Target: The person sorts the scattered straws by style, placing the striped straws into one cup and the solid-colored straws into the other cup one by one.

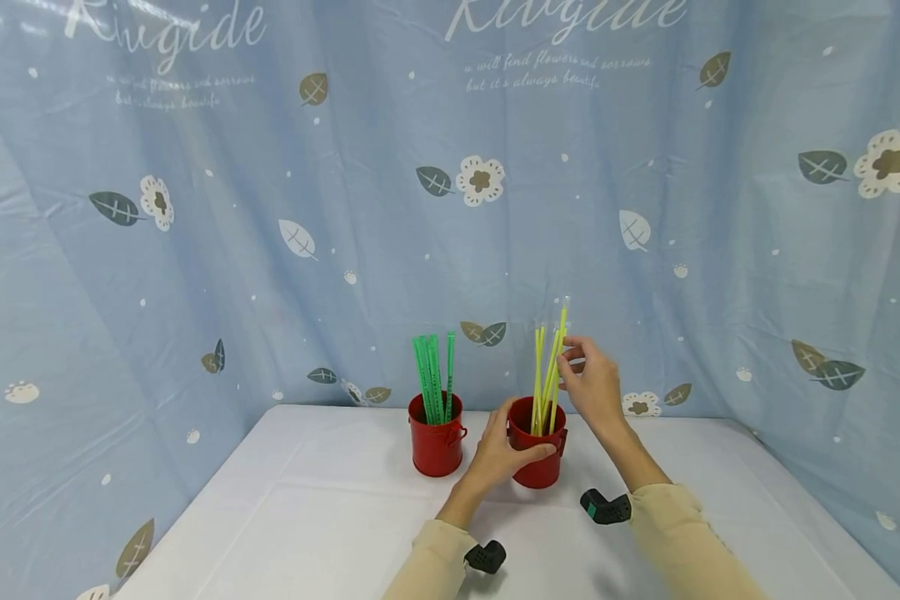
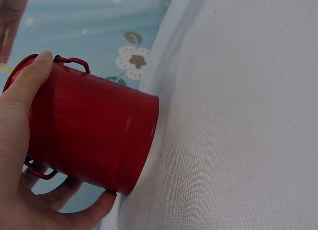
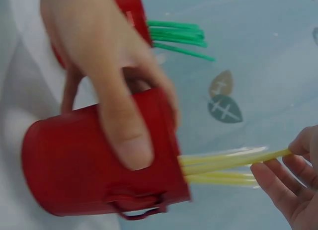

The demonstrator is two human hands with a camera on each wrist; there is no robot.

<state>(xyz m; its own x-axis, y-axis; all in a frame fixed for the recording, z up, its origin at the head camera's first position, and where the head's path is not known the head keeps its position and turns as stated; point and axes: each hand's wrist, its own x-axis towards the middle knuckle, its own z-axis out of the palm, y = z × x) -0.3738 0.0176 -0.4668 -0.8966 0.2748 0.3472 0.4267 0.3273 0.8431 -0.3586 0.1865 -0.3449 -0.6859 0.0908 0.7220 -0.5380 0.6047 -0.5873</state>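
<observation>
My left hand [image 1: 497,454] grips the right-hand red bucket [image 1: 537,477] from its left side, the thumb lying across the front near the rim. Several yellow straws [image 1: 537,375], some in clear wrappers, stand in this bucket. One yellow straw [image 1: 564,321] rises higher than the others, and my right hand [image 1: 596,387] pinches it between thumb and fingers. In the right wrist view, the lower end of the pinched straw [image 3: 268,156] is hidden inside the bucket. The left wrist view shows the bucket [image 2: 94,125] with its base by the white cloth.
To the left stands another red bucket [image 1: 437,454] holding several green straws [image 1: 431,379]. Both buckets are on a white-covered table [image 1: 307,517]. Behind them hangs a blue patterned curtain [image 1: 375,275]. Black devices [image 1: 606,507] are on both wrists.
</observation>
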